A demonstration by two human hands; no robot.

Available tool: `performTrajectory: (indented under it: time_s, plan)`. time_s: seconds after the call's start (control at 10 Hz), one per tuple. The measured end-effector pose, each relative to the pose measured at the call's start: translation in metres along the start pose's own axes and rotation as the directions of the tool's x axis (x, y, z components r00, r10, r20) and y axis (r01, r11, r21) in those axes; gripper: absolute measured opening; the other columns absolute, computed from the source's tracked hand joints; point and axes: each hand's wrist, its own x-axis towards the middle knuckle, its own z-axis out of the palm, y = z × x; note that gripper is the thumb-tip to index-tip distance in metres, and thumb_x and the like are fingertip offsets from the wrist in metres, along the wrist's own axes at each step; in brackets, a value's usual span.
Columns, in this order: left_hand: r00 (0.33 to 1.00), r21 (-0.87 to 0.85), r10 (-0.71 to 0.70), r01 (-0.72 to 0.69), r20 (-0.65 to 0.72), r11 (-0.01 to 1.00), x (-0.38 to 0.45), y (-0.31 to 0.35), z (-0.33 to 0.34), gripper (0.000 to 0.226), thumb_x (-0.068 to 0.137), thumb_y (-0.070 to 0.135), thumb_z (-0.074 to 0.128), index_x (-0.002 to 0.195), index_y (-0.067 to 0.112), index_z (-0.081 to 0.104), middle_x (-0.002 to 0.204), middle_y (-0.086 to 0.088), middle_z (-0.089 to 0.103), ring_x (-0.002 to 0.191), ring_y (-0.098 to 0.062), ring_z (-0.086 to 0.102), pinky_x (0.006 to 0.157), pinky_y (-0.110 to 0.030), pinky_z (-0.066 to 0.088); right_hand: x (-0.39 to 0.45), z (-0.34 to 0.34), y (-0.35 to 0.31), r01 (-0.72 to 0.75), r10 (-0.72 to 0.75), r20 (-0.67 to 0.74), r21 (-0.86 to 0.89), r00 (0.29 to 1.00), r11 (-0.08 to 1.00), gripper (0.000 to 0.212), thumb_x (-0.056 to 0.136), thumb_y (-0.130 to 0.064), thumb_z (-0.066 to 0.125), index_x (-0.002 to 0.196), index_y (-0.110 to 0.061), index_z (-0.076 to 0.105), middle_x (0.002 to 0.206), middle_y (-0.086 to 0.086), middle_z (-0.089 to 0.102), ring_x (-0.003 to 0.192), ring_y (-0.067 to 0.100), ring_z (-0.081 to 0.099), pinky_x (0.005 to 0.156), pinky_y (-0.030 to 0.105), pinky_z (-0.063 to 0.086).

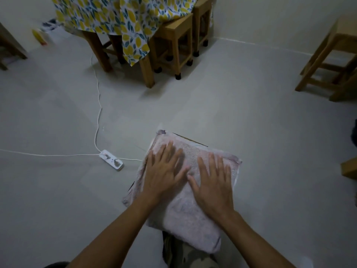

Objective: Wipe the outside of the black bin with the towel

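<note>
A white power strip (pixel 111 159) lies on the pale floor (pixel 58 190) at left, its cord (pixel 98 105) trailing back toward a table (pixel 146 72) draped in a lemon-print cloth (pixel 123 16), with two wooden stools (pixel 173 45) tucked just beside it. At centre, a person leans over a pinkish towel (pixel 185 215) spread across a boxy shape on the floor. Only thin dark edges (pixel 190 139) show past the towel's far side, so the bin itself is almost wholly hidden beneath it. The left hand (pixel 164 173) lies flat on the towel, fingers spread, its tips blurred. The right hand (pixel 214 182) lies flat just beside it, fingers also splayed, thumbs nearly meeting. Both palms press down on the cloth; neither grips it. A patterned trouser leg (pixel 189 256) shows below the towel. At far right stands another wooden stool (pixel 332 55), well apart from the hands.
</note>
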Motion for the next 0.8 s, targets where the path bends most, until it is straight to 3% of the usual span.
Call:
performTrajectory:
  time_s: [0.1,0.5,0.7,0.8]
  plan:
    - [0.995,0.004,-0.031,0.031,0.093,1.0,-0.012,-0.003,0.003,0.07,0.097,0.075,0.016,0.16,0.044,0.011,0.17,0.001,-0.006,0.156,-0.02,-0.01,0.123,-0.058,0.003,-0.001,0.005,0.003,0.014,-0.013,0.042,-0.017,0.999,1.0,0.079,0.099,-0.072,0.026,0.164,-0.029,0.022,0.173,0.012,0.003,0.16,0.033,-0.003,0.127,0.056,0.003]
    - [0.994,0.027,-0.047,0.044,0.101,0.999,-0.011,-0.005,0.01,0.071,0.097,0.076,0.016,0.159,0.045,0.004,0.17,-0.001,-0.013,0.155,-0.019,-0.019,0.123,-0.057,-0.002,-0.002,0.008,0.003,0.007,-0.006,0.02,-0.068,1.0,0.998,0.078,0.099,-0.071,0.028,0.164,-0.028,0.024,0.173,0.013,0.003,0.16,0.034,-0.003,0.127,0.058,0.004]
    - [0.991,0.036,-0.098,0.095,0.095,0.995,-0.028,0.008,-0.004,0.068,0.099,0.071,0.014,0.159,0.039,0.019,0.171,-0.004,0.007,0.157,-0.024,0.003,0.124,-0.055,0.007,0.0,-0.005,-0.004,-0.014,0.021,0.103,-0.073,0.994,0.997,0.079,0.1,-0.072,0.022,0.165,-0.028,0.017,0.173,0.016,0.001,0.159,0.037,-0.003,0.126,0.058,0.0]
    - [0.978,0.022,-0.172,0.17,0.119,0.985,-0.051,0.013,-0.016,0.069,0.097,0.074,0.018,0.154,0.037,0.03,0.169,-0.005,0.019,0.155,-0.027,0.017,0.121,-0.052,0.02,-0.004,-0.019,-0.018,-0.02,0.036,0.179,-0.085,0.983,0.996,0.075,0.102,-0.064,0.031,0.164,-0.024,0.019,0.172,0.02,0.008,0.157,0.043,0.008,0.124,0.059,0.01]
